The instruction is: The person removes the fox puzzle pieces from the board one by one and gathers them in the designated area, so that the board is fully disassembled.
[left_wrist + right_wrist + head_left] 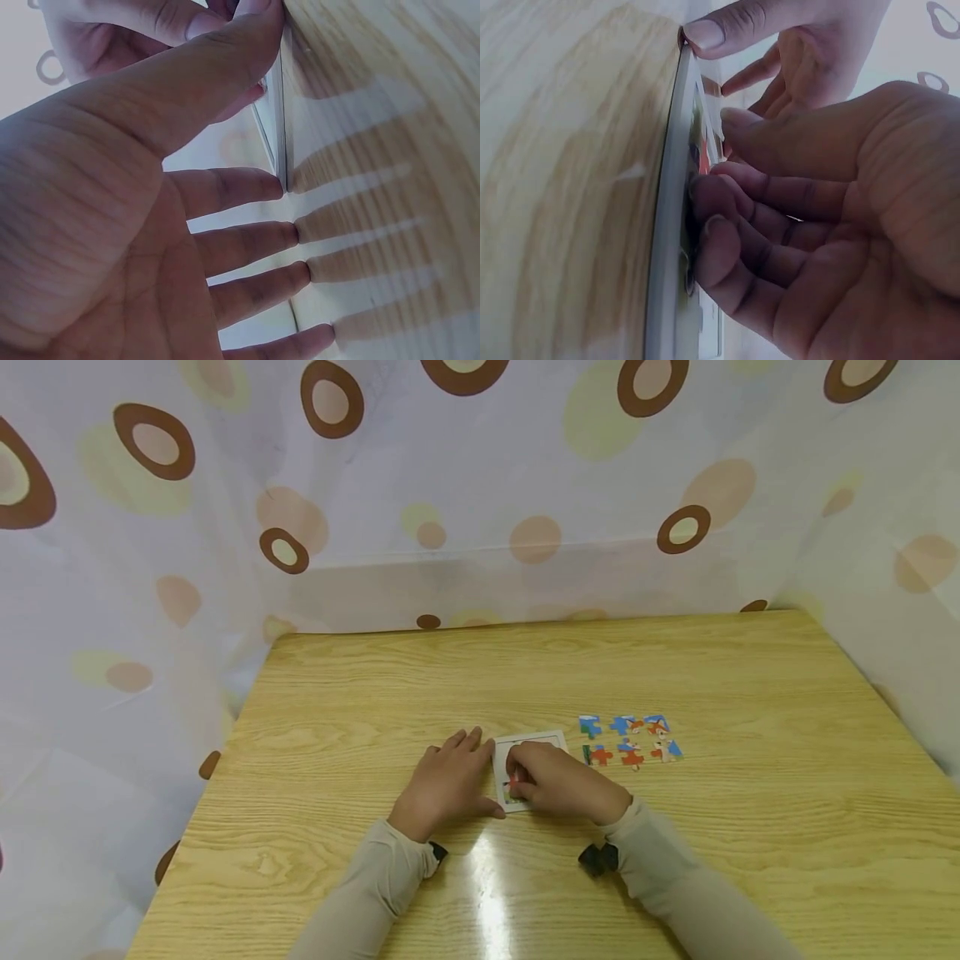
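A small white puzzle frame (529,737) lies on the table, with colourful pieces in its near part. My left hand (447,783) rests at its left side, fingers spread. In the left wrist view, the thumb and index fingertip touch the frame's edge (280,135), while the other fingertips rest on the wood. My right hand (564,779) is over the frame, fingers bent, pinching a puzzle piece with red on it (514,782). Its lower fingers come down onto the fitted pieces in the right wrist view, and the fingers hide much of the held piece.
Right of the frame, several loose puzzle pieces (632,752) lie in two rows, showing blue, red and a fox-like animal. The wooden table (360,693) is bordered by a patterned curtain (480,577) at the back and sides.
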Available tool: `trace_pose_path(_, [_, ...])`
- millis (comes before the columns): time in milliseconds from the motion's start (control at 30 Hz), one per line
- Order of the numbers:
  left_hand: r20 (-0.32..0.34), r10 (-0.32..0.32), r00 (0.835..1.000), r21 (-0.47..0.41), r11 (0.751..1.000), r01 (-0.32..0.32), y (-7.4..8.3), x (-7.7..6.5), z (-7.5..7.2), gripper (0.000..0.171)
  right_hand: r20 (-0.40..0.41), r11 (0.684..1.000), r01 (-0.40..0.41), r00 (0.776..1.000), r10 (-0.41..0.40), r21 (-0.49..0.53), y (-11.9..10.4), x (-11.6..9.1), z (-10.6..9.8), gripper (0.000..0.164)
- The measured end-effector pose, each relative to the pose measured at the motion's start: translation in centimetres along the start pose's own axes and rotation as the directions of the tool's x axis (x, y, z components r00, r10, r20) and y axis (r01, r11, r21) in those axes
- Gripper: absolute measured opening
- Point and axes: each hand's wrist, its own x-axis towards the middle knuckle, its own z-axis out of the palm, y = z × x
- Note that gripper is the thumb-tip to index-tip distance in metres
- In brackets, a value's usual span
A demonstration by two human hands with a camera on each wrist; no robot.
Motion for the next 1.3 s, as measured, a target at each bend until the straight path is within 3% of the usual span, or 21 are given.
trace_pose_path(633, [-0.012, 0.01, 1.0, 0.008, 1.0, -0.01, 0.0, -0.3, -0.2, 0.098, -0.065, 0.996, -0.065, 0.996, 0.06, -0.067, -0.7, -0.1, 0.7, 0.008])
trace_pose_path(1000, [-0.014, 0.01, 1.0, -0.002, 1.0, -0.01, 0.0, -0.4, -0.2, 0.098, -0.033, 0.995, -0.027, 0.999, 0.03, 0.093, -0.3, -0.1, 0.4, 0.015])
trace_pose_path(1167, [-0.005, 0.004, 1.0, -0.003, 1.0, -0.004, 0.0, -0.4, -0.3, 0.099, -0.019, 0.993, -0.019, 1.0, 0.021, 0.119, 0.0, -0.2, 0.2, 0.017])
trace_pose_path(1300, [0.001, 0.002, 1.0, -0.005, 1.0, -0.002, 0.0, -0.3, -0.2, 0.099, 0.019, 0.978, -0.03, 0.999, 0.026, 0.207, 0.4, -0.4, -0.3, 0.015])
